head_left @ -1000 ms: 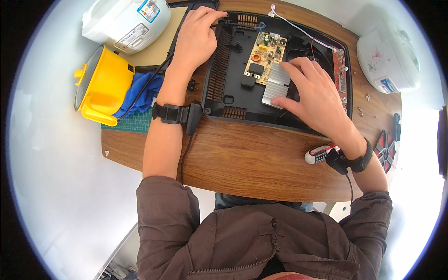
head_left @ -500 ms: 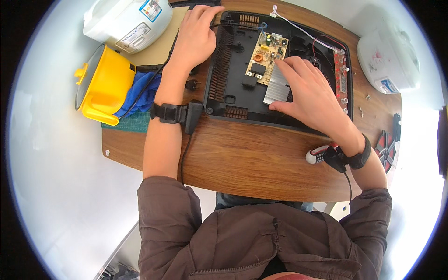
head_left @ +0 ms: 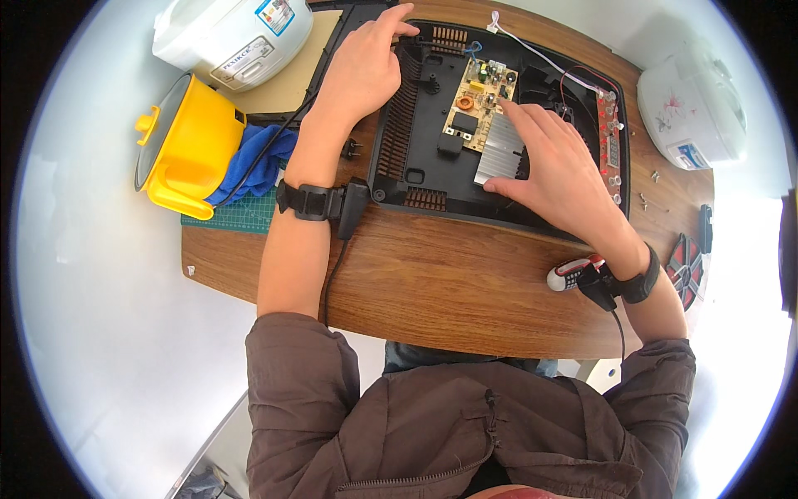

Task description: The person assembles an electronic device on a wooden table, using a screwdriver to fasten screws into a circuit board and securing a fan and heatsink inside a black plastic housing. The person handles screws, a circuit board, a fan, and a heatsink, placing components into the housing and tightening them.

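A black plastic housing [head_left: 416, 137] of a flat appliance lies with its inside up. In it sits a tan circuit board [head_left: 478, 87] with a ribbed silver heat sink [head_left: 497, 151]. My right hand [head_left: 559, 166] spans this heat sink, thumb at its near end and fingertips at the far end beside the board. At the housing's far left corner, my left hand [head_left: 362, 73] has its fingers stretched over the rim. The left thumb is hidden. A black power cord [head_left: 270, 150] runs past my left wrist; its part beneath the hand is hidden.
Left stand a yellow pot [head_left: 195, 150], a blue cloth [head_left: 258, 162] and a white rice cooker [head_left: 241, 37]. Another white cooker [head_left: 686, 108] is at right, with several screws [head_left: 655, 176] nearby. A red display board [head_left: 611, 141] lines the housing's right side. A red-white handheld tool [head_left: 569, 274] lies near.
The housing with its circuit board has shifted slightly to the right. My left hand has moved a little right with its corner. My right hand stays at the heat sink.
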`<act>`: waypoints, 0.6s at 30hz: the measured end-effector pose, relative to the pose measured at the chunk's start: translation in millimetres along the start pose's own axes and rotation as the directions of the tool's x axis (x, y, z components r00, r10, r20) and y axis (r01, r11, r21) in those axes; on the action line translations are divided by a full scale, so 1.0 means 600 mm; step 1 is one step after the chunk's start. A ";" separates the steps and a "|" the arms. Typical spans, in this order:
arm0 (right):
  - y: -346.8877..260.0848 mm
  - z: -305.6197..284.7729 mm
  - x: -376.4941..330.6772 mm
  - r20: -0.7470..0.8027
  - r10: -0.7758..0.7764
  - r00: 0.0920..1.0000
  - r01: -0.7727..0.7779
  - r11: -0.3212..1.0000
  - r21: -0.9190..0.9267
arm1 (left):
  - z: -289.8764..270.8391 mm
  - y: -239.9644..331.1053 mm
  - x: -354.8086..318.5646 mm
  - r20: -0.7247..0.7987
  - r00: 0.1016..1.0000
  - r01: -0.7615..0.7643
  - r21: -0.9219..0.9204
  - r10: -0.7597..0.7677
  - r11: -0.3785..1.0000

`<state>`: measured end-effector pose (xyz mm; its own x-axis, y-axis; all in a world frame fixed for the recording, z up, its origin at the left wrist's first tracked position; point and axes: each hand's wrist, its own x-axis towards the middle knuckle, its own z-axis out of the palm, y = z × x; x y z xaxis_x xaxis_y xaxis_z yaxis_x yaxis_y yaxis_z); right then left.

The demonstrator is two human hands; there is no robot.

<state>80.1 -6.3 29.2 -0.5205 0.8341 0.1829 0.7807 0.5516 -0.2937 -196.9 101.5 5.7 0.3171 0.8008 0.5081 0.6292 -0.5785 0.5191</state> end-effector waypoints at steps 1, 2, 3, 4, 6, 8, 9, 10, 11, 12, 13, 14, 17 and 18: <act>0.003 0.005 -0.001 -0.036 -0.026 0.999 0.025 1.000 -0.014 | -0.001 0.001 0.001 -0.002 1.000 -0.001 -0.018 0.001 1.000; 0.005 0.008 -0.002 -0.071 -0.051 0.996 0.050 0.998 -0.029 | -0.001 0.002 0.003 -0.004 1.000 -0.002 -0.035 0.002 0.999; 0.005 0.008 -0.002 -0.069 -0.050 0.996 0.049 0.998 -0.026 | -0.002 0.004 0.003 -0.003 1.000 -0.005 -0.030 0.005 1.000; 0.004 0.007 -0.002 -0.067 -0.049 0.997 0.047 0.999 -0.023 | -0.003 0.005 0.003 -0.002 1.000 -0.008 -0.026 0.008 1.000; 0.004 0.007 -0.002 -0.063 -0.043 0.997 0.043 0.999 -0.011 | -0.004 0.005 0.002 0.012 1.000 -0.011 -0.016 0.011 1.000; 0.004 0.008 -0.002 -0.058 -0.035 0.998 0.035 0.999 0.008 | -0.005 0.004 0.001 0.037 0.999 -0.010 -0.007 0.010 1.000; 0.004 0.008 -0.002 -0.064 -0.039 0.997 0.040 0.999 0.019 | -0.005 0.004 0.001 0.045 0.999 -0.008 0.007 0.008 1.000; 0.003 0.008 -0.002 -0.070 -0.043 0.997 0.045 0.999 0.030 | -0.004 0.005 0.001 0.053 0.999 -0.006 0.022 0.005 1.000; 0.003 0.008 -0.002 -0.076 -0.046 0.996 0.049 0.998 0.041 | -0.004 0.005 0.000 0.061 0.998 -0.004 0.037 0.002 0.999; 0.003 0.008 -0.003 -0.083 -0.043 0.996 0.048 0.998 0.050 | -0.004 0.008 0.001 0.072 0.997 -0.012 0.062 0.007 0.998; 0.003 0.008 -0.003 -0.090 -0.040 0.995 0.046 0.997 0.059 | -0.006 0.011 0.002 0.083 0.997 -0.019 0.086 0.012 0.996; 0.003 0.008 -0.004 -0.096 -0.037 0.995 0.044 0.997 0.069 | -0.007 0.013 0.003 0.093 0.995 -0.027 0.111 0.017 0.993; 0.003 0.011 0.001 -0.109 -0.053 0.993 0.062 0.995 0.078 | 0.016 -0.035 -0.011 -0.064 0.979 -0.174 0.245 0.195 0.954; 0.006 0.011 0.001 -0.117 -0.042 0.992 0.051 0.996 0.076 | 0.013 -0.025 -0.007 -0.019 0.988 -0.144 0.212 0.152 0.967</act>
<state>80.6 -4.1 21.9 -0.5086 0.8055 0.3040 0.7246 0.5912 -0.3542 -201.9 108.2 -9.4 0.3950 0.7007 0.5942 0.7127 -0.6418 0.2830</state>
